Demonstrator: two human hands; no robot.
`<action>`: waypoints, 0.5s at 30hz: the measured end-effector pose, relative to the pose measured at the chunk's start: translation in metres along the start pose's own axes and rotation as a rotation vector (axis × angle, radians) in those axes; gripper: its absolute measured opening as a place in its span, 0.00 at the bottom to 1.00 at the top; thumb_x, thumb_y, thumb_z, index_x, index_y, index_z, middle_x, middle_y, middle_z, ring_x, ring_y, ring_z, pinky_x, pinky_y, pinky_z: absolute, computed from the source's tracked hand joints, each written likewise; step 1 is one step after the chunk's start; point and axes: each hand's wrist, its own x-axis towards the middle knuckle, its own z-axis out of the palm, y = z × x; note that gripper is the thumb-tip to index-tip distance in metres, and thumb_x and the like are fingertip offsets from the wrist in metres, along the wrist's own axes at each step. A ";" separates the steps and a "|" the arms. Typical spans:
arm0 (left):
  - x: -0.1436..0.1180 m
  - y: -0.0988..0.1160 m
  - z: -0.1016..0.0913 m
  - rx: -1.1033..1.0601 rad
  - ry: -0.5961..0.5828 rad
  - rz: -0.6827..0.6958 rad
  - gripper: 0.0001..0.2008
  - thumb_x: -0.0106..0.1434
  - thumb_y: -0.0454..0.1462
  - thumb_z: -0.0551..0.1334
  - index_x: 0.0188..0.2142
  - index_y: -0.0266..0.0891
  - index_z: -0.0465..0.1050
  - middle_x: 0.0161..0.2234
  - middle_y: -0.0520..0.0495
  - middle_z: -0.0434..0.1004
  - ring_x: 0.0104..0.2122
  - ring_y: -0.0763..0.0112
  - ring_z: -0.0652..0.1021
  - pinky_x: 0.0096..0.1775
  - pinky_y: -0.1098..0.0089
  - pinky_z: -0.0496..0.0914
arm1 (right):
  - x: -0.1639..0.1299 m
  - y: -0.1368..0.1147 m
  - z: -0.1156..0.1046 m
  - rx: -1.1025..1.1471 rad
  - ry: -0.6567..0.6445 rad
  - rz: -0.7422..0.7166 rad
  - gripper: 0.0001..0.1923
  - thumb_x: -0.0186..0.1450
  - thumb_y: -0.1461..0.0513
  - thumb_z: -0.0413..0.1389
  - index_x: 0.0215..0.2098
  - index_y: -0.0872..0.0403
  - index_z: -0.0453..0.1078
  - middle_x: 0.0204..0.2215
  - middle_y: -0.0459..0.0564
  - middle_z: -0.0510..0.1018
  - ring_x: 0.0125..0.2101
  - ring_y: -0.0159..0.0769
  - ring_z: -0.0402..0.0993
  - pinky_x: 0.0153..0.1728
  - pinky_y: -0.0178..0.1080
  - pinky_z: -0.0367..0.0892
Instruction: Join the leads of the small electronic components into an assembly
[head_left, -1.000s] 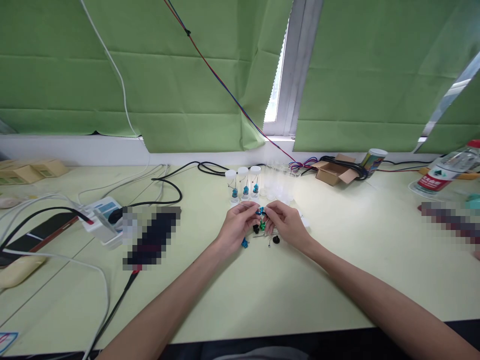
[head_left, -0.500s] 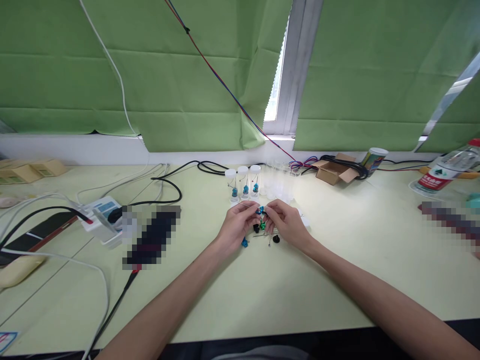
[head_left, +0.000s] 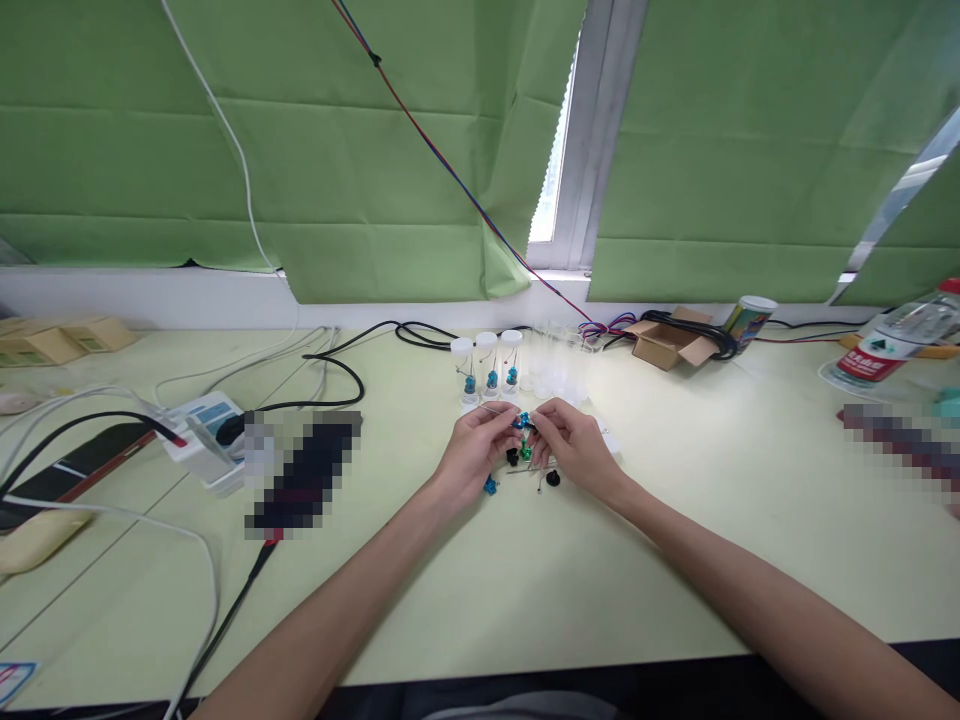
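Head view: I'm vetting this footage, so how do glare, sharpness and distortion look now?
In the head view, the window pane is near-white and glare washes out the clear containers; also in the head view, the blue part between left hand and right hand is too small for detail, while the red-capped bottle leans outward, probably lens distortion.

Two hands (head_left: 480, 448), three white-capped vials (head_left: 487, 362), one green piece (head_left: 526, 453), one red-capped bottle (head_left: 891, 342)

Green blinds (head_left: 375, 180) flank a bright window gap (head_left: 555, 190) above a pale table (head_left: 712, 480).
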 end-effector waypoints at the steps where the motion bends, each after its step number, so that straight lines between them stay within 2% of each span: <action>1: 0.000 0.000 0.000 0.001 -0.001 0.000 0.11 0.50 0.36 0.72 0.32 0.36 0.74 0.30 0.50 0.72 0.27 0.77 0.74 0.32 0.75 0.70 | 0.000 0.000 0.000 -0.002 -0.001 0.004 0.14 0.69 0.50 0.51 0.35 0.52 0.65 0.22 0.43 0.74 0.18 0.33 0.74 0.20 0.35 0.72; 15: -0.001 0.000 0.000 -0.005 -0.001 0.001 0.11 0.50 0.36 0.72 0.32 0.36 0.74 0.30 0.51 0.71 0.27 0.78 0.74 0.33 0.75 0.70 | 0.000 0.000 0.000 -0.012 -0.005 0.004 0.15 0.69 0.49 0.51 0.34 0.52 0.65 0.21 0.44 0.74 0.17 0.32 0.74 0.19 0.35 0.72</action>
